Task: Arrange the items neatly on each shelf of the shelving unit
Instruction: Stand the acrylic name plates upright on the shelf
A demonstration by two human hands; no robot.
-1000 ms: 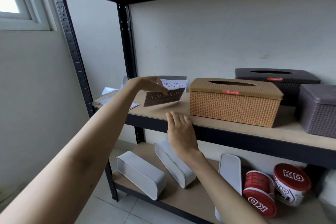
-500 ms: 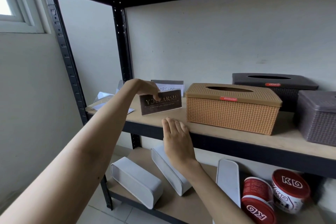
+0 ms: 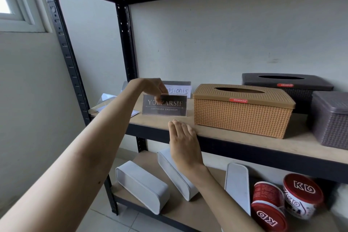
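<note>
**Nameplate upright at the front of the middle shelf**

We see the dark nameplate [image 3: 164, 105] standing upright on the middle shelf [image 3: 226, 138], its long axis running along the shelf edge and its lettered face turned out toward us. The left hand [image 3: 153, 88] pinches its top edge from above, fingers curled over the rim. The right hand [image 3: 183, 142] lies flat with straight fingers on the shelf's front edge, just in front of the nameplate and holding nothing.

The shelf is a pale wood board in a black metal frame, set against a plain white wall, with a window [image 3: 11, 0] far to the nameplate's left.

Just right of the nameplate sits the tan tissue box [image 3: 243, 111], close but apart. Behind the nameplate stands a clear sign holder [image 3: 178, 90] with handwriting, partly hidden by the hand. Beyond the tan box we spot a dark tissue box [image 3: 286, 85] and a grey woven box [image 3: 330, 118]. Below the nameplate, on the lower shelf, white oblong containers [image 3: 143, 188] lie askew, with red-lidded tubs [image 3: 301, 194] further right.
</note>
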